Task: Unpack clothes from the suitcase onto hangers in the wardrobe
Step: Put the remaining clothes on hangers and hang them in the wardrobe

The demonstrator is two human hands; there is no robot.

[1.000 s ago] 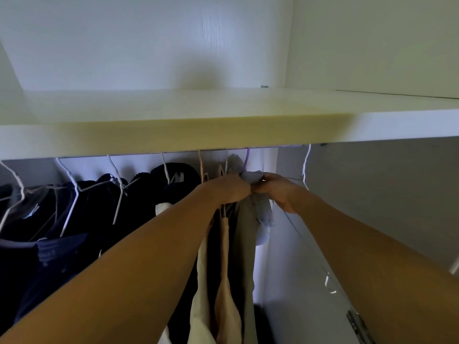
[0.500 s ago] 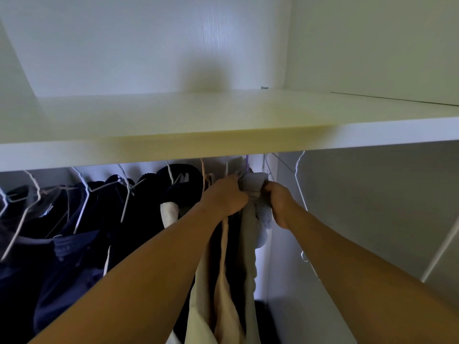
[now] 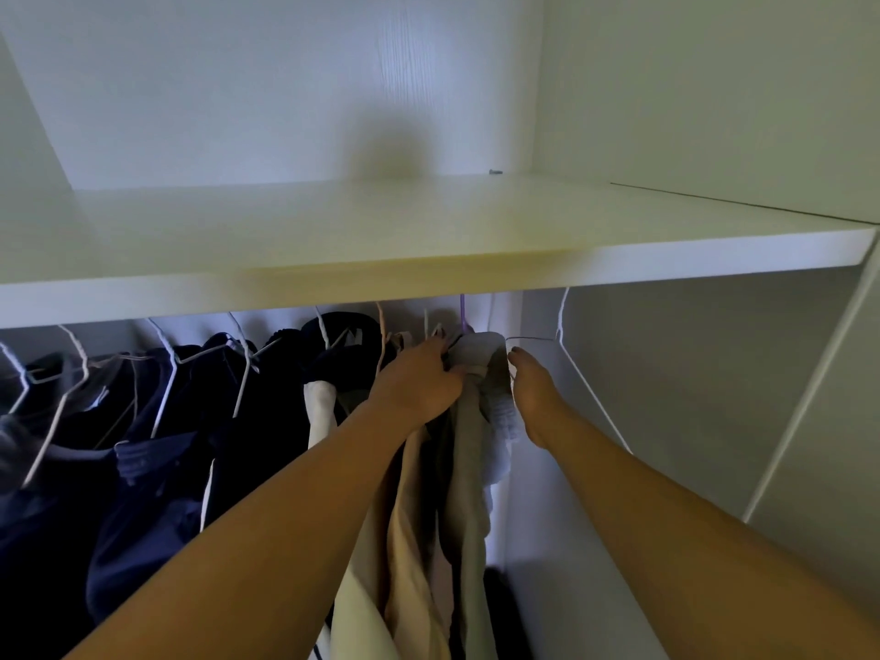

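A pale grey garment (image 3: 471,450) hangs from a purple hanger (image 3: 463,317) at the right end of the wardrobe's row of clothes. My left hand (image 3: 421,385) grips the garment's bunched top just under the hanger hook. My right hand (image 3: 531,395) is on the garment's right side with its fingers straight and pointing up, next to a ribbed, lighter grey part (image 3: 500,416). Whether it touches the cloth is unclear. The rail is hidden behind the shelf.
A white shelf (image 3: 428,259) juts out just above the hangers. Dark clothes (image 3: 143,445) on white wire hangers fill the left, and beige garments (image 3: 409,516) hang under my left arm. An empty white wire hanger (image 3: 585,388) hangs by the wardrobe's right wall (image 3: 714,421).
My right hand has let go of the garment's top and straightened its fingers beside it. My left hand keeps its grip. The view has tilted slightly upward.
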